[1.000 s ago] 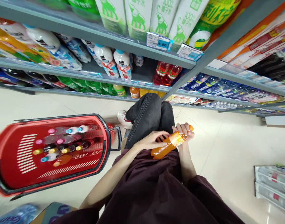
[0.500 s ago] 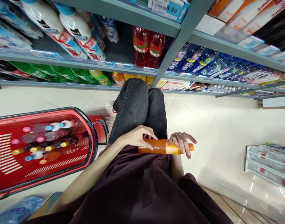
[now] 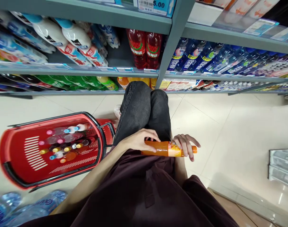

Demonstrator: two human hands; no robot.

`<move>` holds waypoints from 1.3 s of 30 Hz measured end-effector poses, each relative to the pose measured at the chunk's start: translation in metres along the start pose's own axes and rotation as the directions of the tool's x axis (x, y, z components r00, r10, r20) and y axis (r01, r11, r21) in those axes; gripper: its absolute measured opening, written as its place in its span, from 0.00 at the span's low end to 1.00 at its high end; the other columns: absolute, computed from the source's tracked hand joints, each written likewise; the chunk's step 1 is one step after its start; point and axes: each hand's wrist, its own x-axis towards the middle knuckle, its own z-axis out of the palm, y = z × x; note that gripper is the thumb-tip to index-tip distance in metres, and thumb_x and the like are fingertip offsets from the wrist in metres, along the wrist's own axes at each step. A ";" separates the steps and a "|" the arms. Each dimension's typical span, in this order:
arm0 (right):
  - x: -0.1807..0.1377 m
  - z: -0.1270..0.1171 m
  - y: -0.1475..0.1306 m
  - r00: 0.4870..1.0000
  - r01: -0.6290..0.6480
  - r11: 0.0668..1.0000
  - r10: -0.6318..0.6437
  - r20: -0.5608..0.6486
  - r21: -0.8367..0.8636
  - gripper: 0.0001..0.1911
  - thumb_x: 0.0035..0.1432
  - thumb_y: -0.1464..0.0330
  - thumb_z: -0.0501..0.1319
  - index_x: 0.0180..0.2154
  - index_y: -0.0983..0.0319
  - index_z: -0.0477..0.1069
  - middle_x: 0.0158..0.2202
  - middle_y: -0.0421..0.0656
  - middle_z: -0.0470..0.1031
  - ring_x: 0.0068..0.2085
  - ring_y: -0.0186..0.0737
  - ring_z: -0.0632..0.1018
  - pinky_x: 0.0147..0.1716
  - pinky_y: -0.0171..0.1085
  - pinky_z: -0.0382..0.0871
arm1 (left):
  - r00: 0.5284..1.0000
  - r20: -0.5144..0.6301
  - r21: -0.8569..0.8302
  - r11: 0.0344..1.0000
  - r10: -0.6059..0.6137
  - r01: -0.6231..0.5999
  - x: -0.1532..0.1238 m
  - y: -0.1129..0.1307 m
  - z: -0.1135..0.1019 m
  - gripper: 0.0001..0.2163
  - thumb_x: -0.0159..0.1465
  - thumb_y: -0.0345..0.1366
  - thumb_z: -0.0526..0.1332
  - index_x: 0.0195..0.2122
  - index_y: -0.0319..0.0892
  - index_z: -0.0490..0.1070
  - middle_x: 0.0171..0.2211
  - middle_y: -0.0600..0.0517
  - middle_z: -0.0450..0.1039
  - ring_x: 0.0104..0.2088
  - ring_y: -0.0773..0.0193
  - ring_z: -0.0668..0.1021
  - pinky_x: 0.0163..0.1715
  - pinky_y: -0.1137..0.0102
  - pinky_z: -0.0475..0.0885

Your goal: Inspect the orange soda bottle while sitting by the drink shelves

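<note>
An orange drink bottle [image 3: 162, 148] lies sideways across my lap, its orange cap pointing right. Around its base end, my left hand [image 3: 144, 140] is closed, thumb in front and fingers behind. My right hand [image 3: 185, 145] wraps over the neck end near the cap, with one finger stretched out past it. Part of the label shows between the two hands. To my left on the floor stands a red shopping basket [image 3: 14, 157] with several drink bottles [image 3: 70, 156] lying in it, their caps pink, blue, yellow and orange.
Shelves [image 3: 106, 14] run across the front, holding white bottles [image 3: 75, 37], red bottles [image 3: 154, 50] and blue bottles [image 3: 193, 56]. Green bottles [image 3: 70, 81] lie on the bottom shelf. Large water bottles [image 3: 47, 201] are at lower left, and a white rack [image 3: 282, 167] stands at right.
The view has shifted leftward, so the basket, more water bottles and shelves appear further right. Both hands keep the same hold on the orange drink bottle.
</note>
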 end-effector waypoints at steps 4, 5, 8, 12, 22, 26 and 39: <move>-0.009 0.011 -0.021 0.991 0.127 0.974 -0.135 0.028 0.188 0.25 0.26 0.38 0.67 0.16 0.46 0.62 0.10 0.18 0.08 0.10 0.31 0.31 0.23 0.41 0.45 | 0.995 -0.034 0.263 0.960 -0.089 0.094 -0.004 0.027 0.018 0.24 0.59 0.48 0.71 0.55 0.44 0.75 0.50 0.46 0.75 0.50 0.53 0.77 0.55 0.62 0.70; -0.013 0.015 -0.032 0.980 0.159 0.951 -0.185 0.074 0.265 0.28 0.24 0.36 0.67 0.15 0.48 0.59 0.09 0.18 0.11 0.11 0.30 0.32 0.22 0.41 0.45 | 0.991 -0.072 0.326 0.937 -0.112 0.129 -0.004 0.032 0.026 0.27 0.58 0.48 0.71 0.57 0.44 0.73 0.53 0.45 0.74 0.53 0.50 0.76 0.58 0.58 0.68; -0.028 0.027 -0.070 0.934 0.139 0.881 -0.269 0.236 0.452 0.34 0.23 0.37 0.70 0.18 0.52 0.56 0.09 0.23 0.29 0.14 0.33 0.46 0.25 0.42 0.57 | 0.959 -0.226 0.391 0.886 -0.169 0.248 -0.003 0.038 0.051 0.38 0.56 0.46 0.73 0.66 0.44 0.63 0.60 0.40 0.69 0.59 0.43 0.73 0.62 0.49 0.64; -0.050 0.045 -0.107 0.824 -0.012 0.892 -0.247 0.510 0.452 0.28 0.30 0.50 0.78 0.23 0.53 0.63 0.19 0.33 0.58 0.28 0.41 0.68 0.41 0.47 0.68 | 0.900 -0.373 0.241 0.913 -0.226 0.329 0.000 0.028 0.056 0.40 0.54 0.42 0.74 0.65 0.41 0.60 0.59 0.39 0.71 0.55 0.44 0.76 0.57 0.52 0.71; -0.088 0.099 -0.131 0.303 -0.037 0.987 -0.140 0.943 0.158 0.27 0.45 0.54 0.74 0.46 0.59 0.77 0.45 0.51 0.81 0.43 0.53 0.82 0.50 0.55 0.73 | 0.991 0.037 -0.631 0.766 -0.131 0.125 -0.035 0.007 0.017 0.26 0.45 0.48 0.77 0.39 0.39 0.72 0.29 0.51 0.74 0.28 0.65 0.76 0.32 0.69 0.72; -0.112 0.130 -0.122 0.504 -0.061 0.962 -0.201 0.840 0.267 0.19 0.49 0.53 0.71 0.36 0.61 0.78 0.32 0.44 0.81 0.33 0.45 0.82 0.35 0.41 0.75 | 0.964 -0.181 -0.596 0.801 -0.193 0.049 -0.047 0.011 0.026 0.28 0.46 0.48 0.77 0.43 0.38 0.73 0.35 0.48 0.77 0.32 0.61 0.79 0.37 0.66 0.74; -0.134 0.187 -0.099 0.601 0.164 0.984 -0.157 0.784 0.071 0.20 0.59 0.49 0.64 0.42 0.57 0.76 0.37 0.38 0.80 0.40 0.40 0.80 0.42 0.36 0.75 | 0.422 -0.890 -0.103 0.979 -0.170 0.177 -0.070 0.022 0.054 0.31 0.56 0.39 0.72 0.58 0.42 0.62 0.55 0.42 0.73 0.56 0.48 0.76 0.60 0.52 0.68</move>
